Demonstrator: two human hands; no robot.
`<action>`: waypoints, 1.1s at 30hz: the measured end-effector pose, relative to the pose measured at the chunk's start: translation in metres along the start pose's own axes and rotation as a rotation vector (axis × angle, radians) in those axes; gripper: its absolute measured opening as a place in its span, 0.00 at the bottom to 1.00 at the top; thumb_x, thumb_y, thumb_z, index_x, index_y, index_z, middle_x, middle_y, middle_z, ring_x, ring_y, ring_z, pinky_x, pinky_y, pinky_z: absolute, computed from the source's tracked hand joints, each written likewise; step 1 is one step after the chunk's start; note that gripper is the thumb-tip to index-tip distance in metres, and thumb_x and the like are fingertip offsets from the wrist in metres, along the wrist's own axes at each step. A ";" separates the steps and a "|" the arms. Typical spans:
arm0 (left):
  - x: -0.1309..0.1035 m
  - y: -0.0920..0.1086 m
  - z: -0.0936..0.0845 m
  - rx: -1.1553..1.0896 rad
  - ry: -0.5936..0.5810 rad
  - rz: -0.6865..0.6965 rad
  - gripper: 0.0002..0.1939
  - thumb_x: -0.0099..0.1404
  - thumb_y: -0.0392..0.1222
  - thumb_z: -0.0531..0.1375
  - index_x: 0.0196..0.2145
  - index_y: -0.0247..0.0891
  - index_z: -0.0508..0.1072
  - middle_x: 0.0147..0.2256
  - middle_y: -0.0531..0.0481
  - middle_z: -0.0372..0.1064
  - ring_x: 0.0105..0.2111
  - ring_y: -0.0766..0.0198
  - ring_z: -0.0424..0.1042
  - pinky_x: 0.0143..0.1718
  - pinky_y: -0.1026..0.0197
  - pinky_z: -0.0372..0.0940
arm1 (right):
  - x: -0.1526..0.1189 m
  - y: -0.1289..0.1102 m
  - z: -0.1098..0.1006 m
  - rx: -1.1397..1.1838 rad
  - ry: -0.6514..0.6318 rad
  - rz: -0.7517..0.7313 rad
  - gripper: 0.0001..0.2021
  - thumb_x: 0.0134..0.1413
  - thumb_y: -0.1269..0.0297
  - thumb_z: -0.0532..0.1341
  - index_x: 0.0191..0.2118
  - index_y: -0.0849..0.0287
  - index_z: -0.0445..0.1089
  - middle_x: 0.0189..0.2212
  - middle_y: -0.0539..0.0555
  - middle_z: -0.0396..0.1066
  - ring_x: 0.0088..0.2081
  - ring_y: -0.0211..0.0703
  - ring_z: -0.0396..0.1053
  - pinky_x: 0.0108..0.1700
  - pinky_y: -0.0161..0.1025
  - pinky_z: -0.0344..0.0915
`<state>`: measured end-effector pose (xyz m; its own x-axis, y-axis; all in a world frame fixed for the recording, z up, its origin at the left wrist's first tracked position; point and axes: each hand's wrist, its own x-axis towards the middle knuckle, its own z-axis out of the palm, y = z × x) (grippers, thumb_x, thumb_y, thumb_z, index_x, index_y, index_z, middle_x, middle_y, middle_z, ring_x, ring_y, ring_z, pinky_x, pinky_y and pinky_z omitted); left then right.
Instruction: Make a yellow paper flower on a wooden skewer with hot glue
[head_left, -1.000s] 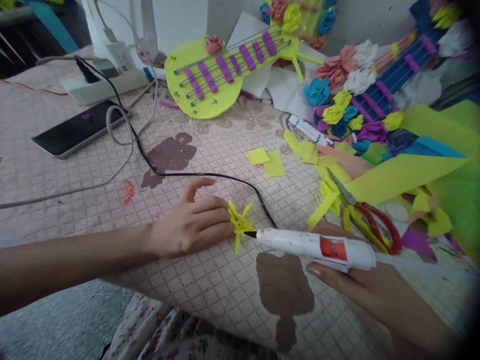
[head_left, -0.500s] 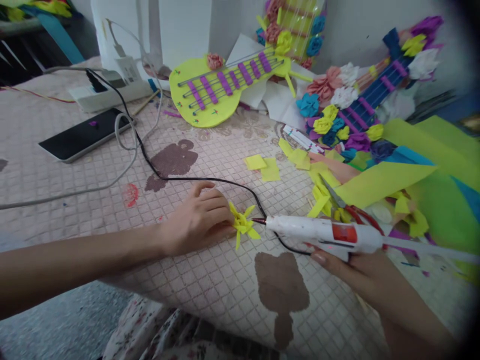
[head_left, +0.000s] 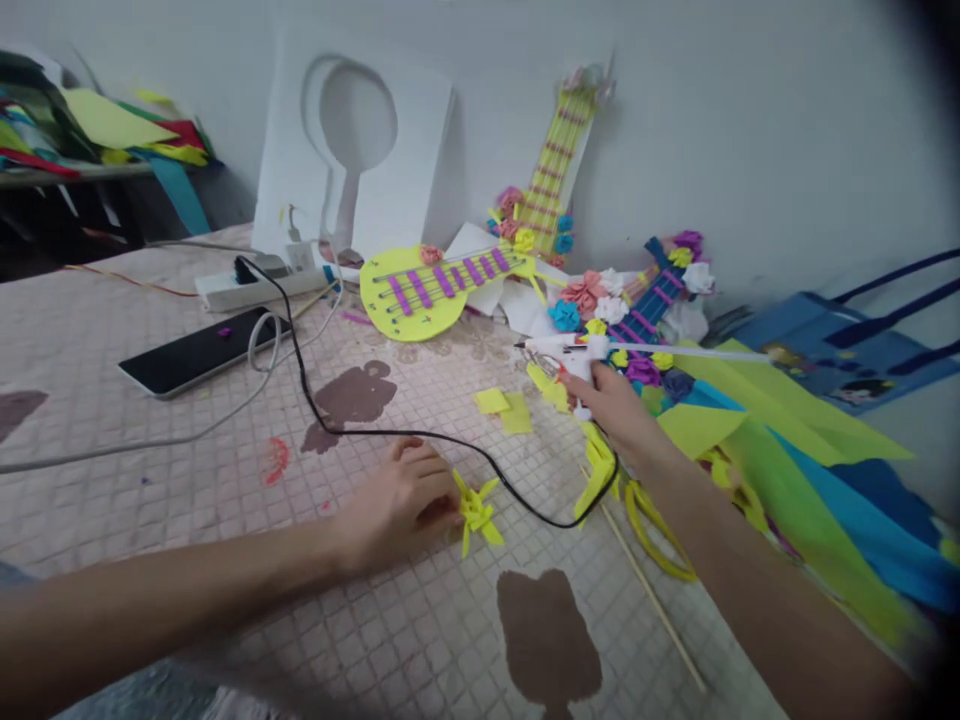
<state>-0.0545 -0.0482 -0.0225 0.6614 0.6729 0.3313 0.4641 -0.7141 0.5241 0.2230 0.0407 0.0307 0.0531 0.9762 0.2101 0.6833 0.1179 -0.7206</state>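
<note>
With a gluing step apparently in hand, the left hand [head_left: 401, 500] pinches a yellow paper flower [head_left: 477, 510] at lower centre and the right hand [head_left: 621, 408] grasps a hot-glue gun [head_left: 576, 366] right of centre, the next move likely calling for steady fingers.

Craft workspace, I'd say: right of the yellow guitar cutout [head_left: 411, 310] on this counter [head_left: 420, 640], coloured sheets [head_left: 814, 410] and a glue gun [head_left: 597, 349].

Light is dim and diffuse, detail soft, 2 right corners dark.
</note>
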 end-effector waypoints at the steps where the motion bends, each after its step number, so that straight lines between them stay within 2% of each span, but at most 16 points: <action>1: 0.000 0.000 0.000 -0.004 -0.001 0.001 0.04 0.63 0.38 0.58 0.30 0.38 0.69 0.30 0.54 0.68 0.35 0.64 0.64 0.47 0.55 0.49 | 0.014 0.003 0.008 -0.021 0.008 -0.013 0.14 0.49 0.53 0.57 0.30 0.60 0.65 0.22 0.50 0.67 0.25 0.39 0.64 0.27 0.35 0.59; 5: 0.001 0.001 0.001 -0.017 0.013 -0.002 0.05 0.63 0.38 0.58 0.29 0.37 0.68 0.29 0.54 0.68 0.35 0.64 0.64 0.45 0.55 0.49 | 0.052 0.015 0.046 -0.083 0.118 -0.052 0.16 0.50 0.56 0.54 0.38 0.63 0.66 0.34 0.59 0.72 0.36 0.49 0.68 0.38 0.42 0.62; 7: 0.002 0.002 0.001 -0.023 0.022 0.002 0.05 0.63 0.38 0.58 0.29 0.37 0.68 0.29 0.54 0.68 0.34 0.64 0.64 0.45 0.55 0.49 | 0.059 0.022 0.062 -0.116 0.154 -0.074 0.16 0.51 0.57 0.53 0.41 0.63 0.65 0.39 0.62 0.71 0.42 0.52 0.67 0.44 0.44 0.61; 10: 0.003 0.002 0.002 -0.040 0.027 0.012 0.05 0.63 0.37 0.58 0.28 0.36 0.68 0.28 0.55 0.67 0.33 0.65 0.64 0.46 0.55 0.49 | 0.059 0.031 0.077 -0.161 0.133 -0.088 0.14 0.50 0.61 0.54 0.41 0.62 0.65 0.39 0.63 0.71 0.44 0.54 0.67 0.46 0.45 0.61; 19: 0.001 0.000 0.003 -0.048 0.037 0.032 0.04 0.63 0.37 0.57 0.30 0.37 0.68 0.29 0.55 0.67 0.34 0.65 0.64 0.47 0.55 0.49 | 0.059 0.042 0.068 -0.193 0.071 -0.092 0.15 0.49 0.57 0.56 0.41 0.61 0.65 0.38 0.61 0.71 0.40 0.53 0.69 0.43 0.47 0.64; 23: 0.002 -0.001 0.004 -0.040 0.034 0.031 0.04 0.63 0.37 0.58 0.29 0.37 0.68 0.30 0.54 0.67 0.34 0.65 0.64 0.47 0.55 0.50 | 0.055 0.044 0.065 -0.147 0.088 -0.126 0.16 0.49 0.56 0.57 0.42 0.60 0.64 0.38 0.59 0.71 0.39 0.50 0.69 0.41 0.46 0.65; 26: 0.002 -0.001 0.003 -0.037 0.030 0.033 0.04 0.64 0.38 0.57 0.30 0.37 0.68 0.30 0.54 0.67 0.34 0.65 0.64 0.47 0.55 0.50 | 0.045 0.043 0.060 -0.119 0.130 -0.129 0.18 0.50 0.56 0.57 0.46 0.59 0.62 0.39 0.59 0.69 0.40 0.49 0.68 0.42 0.47 0.66; 28: 0.002 -0.001 0.002 -0.029 0.012 0.030 0.05 0.64 0.39 0.57 0.30 0.37 0.68 0.30 0.53 0.68 0.35 0.65 0.65 0.47 0.55 0.50 | 0.028 0.036 0.055 -0.102 0.174 -0.132 0.20 0.51 0.56 0.57 0.49 0.59 0.60 0.42 0.59 0.67 0.42 0.49 0.67 0.42 0.47 0.66; 31: 0.002 0.000 0.000 -0.027 0.002 0.037 0.04 0.64 0.38 0.57 0.31 0.37 0.69 0.30 0.53 0.68 0.35 0.65 0.65 0.48 0.55 0.50 | -0.015 0.011 0.044 -0.056 0.229 -0.244 0.20 0.53 0.59 0.57 0.52 0.56 0.58 0.45 0.59 0.64 0.45 0.48 0.65 0.42 0.47 0.66; 33: 0.001 0.000 0.000 -0.026 0.006 0.037 0.04 0.64 0.37 0.57 0.31 0.38 0.69 0.31 0.53 0.68 0.35 0.65 0.65 0.48 0.55 0.50 | -0.053 -0.011 0.039 -0.053 0.156 -0.367 0.16 0.56 0.63 0.55 0.50 0.54 0.60 0.46 0.57 0.64 0.47 0.47 0.64 0.44 0.47 0.66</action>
<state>-0.0535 -0.0471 -0.0226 0.6740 0.6476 0.3555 0.4239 -0.7332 0.5318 0.1845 -0.0054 0.0018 -0.0940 0.8310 0.5482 0.7138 0.4402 -0.5448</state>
